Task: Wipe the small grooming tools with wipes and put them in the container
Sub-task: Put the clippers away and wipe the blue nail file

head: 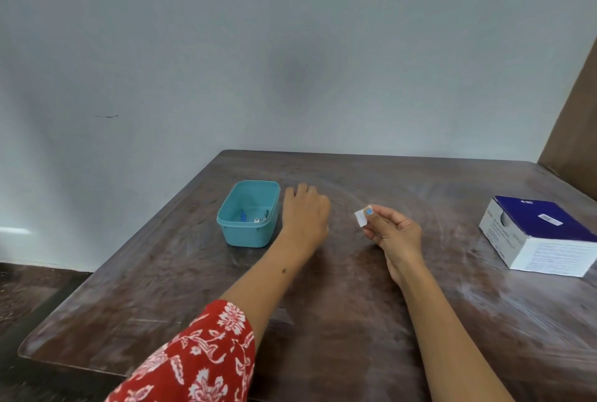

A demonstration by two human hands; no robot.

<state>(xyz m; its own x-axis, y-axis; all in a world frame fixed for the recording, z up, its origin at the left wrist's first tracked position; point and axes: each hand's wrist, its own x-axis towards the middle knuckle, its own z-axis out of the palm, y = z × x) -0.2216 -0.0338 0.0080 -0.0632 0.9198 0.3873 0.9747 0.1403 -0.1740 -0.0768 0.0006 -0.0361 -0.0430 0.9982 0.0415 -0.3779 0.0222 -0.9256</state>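
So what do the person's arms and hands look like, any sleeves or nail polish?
The left arm has a red sleeve with a white floral print, ending near the elbow. The right arm shows no sleeve in view. The right hand has a blue-painted thumbnail. The left hand shows no rings or polish.

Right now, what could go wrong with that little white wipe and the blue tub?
The right hand pinches the small white wipe only at its edge, so it might slip onto the dusty-looking table and get dirty. The left hand hovers right beside the teal container, which is light-looking plastic; a bump could nudge it or tip out the small tools inside.
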